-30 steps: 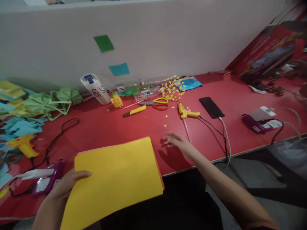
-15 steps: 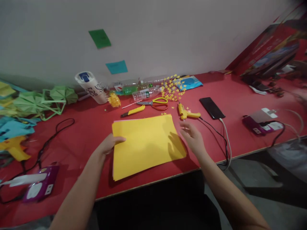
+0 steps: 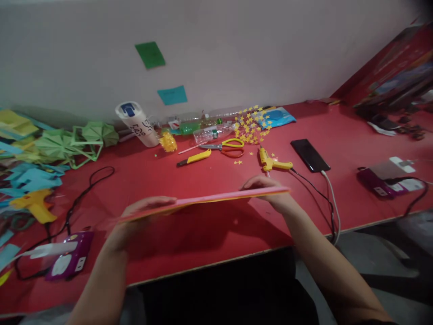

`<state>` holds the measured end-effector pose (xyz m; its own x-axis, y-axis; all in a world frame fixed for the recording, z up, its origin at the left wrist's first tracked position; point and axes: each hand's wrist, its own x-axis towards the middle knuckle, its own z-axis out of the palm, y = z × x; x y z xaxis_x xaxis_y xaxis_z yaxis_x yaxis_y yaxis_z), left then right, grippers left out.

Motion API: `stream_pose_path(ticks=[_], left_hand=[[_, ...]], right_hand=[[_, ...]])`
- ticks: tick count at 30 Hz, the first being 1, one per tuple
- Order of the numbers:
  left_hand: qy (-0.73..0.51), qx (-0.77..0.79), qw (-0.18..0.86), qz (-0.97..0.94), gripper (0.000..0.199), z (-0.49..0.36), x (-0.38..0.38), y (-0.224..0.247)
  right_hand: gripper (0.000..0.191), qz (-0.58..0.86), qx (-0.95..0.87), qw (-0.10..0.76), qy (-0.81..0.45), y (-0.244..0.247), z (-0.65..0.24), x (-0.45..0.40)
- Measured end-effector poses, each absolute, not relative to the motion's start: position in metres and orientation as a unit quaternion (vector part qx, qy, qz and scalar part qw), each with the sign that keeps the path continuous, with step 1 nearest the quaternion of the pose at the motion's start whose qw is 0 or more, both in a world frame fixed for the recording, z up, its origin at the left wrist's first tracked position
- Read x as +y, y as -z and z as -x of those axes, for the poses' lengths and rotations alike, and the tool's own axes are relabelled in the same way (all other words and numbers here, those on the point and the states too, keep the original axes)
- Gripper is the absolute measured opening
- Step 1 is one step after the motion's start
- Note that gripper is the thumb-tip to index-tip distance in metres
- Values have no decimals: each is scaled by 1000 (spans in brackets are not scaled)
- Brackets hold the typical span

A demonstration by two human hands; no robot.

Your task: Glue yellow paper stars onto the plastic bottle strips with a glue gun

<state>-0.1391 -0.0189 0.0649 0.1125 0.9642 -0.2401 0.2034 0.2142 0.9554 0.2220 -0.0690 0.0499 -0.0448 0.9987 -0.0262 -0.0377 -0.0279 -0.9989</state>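
A stack of coloured paper sheets (image 3: 209, 199) is held upright above the red table, seen nearly edge-on, with pink and yellow-orange edges showing. My left hand (image 3: 135, 219) grips its left end, fingers on the far side and blurred a little. At the other end, my right hand (image 3: 267, 187) is closed on the paper, fingers behind the top edge. Beyond the sheets lie a yellow box cutter (image 3: 196, 158), scissors (image 3: 223, 146) with yellow and red handles, and a yellow hot glue gun (image 3: 274, 163).
Plastic bottles (image 3: 213, 132), yellow paper stars (image 3: 252, 126) and a white tumbler (image 3: 137, 124) stand along the wall. A phone (image 3: 310, 155) charges at right. Purple power strips (image 3: 382, 185) sit on both sides. Green paper shapes (image 3: 64, 146) and another glue gun (image 3: 35, 205) are at left.
The paper stack has come up off the table and turned from flat to edge-on. My right hand, apart from it before, now grips its right end. The view has shifted slightly left.
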Motion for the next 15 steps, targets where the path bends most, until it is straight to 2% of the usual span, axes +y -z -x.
stream_pose_path(ticks=[3, 5, 7, 10, 12, 15], left_hand=[[-269, 510, 562, -593, 31, 125, -21, -78], [-265, 476, 543, -639, 25, 121, -21, -82], [-294, 508, 534, -609, 26, 119, -21, -80], [-335, 600, 538, -488, 50, 114, -21, -68], [-305, 604, 587, -445, 67, 110, -19, -56], [-232, 554, 662, -448, 72, 106, -15, -37]], right_hand=[[30, 456, -553, 417, -559, -52, -223, -72], [29, 470, -559, 410, -546, -57, -222, -74], [27, 515, -521, 438, -521, -61, -222, -75], [35, 595, -427, 474, -489, -61, -219, -75], [41, 640, -401, 429, -495, -54, -217, -73], [35, 691, -408, 326, -500, -36, -215, -70]])
